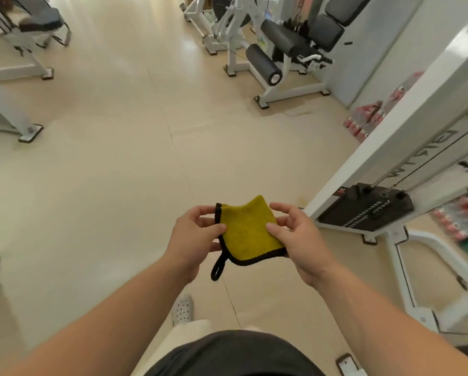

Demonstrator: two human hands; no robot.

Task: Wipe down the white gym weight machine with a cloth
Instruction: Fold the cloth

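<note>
Both hands, left hand (197, 234) & right hand (298, 234), pinch yellow cloth (247, 234) at chest ht; white weight machine (406, 131) stands to the right, upright slanting up-right, right hand nearer.

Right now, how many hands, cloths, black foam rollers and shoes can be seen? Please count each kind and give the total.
Hands: 2, the left hand and the right hand, each pinching the cloth
Cloths: 1, the yellow cloth
Black foam rollers: 2, the lower roller and the upper roller
Shoes: 1, the white shoe
Total: 6
</note>
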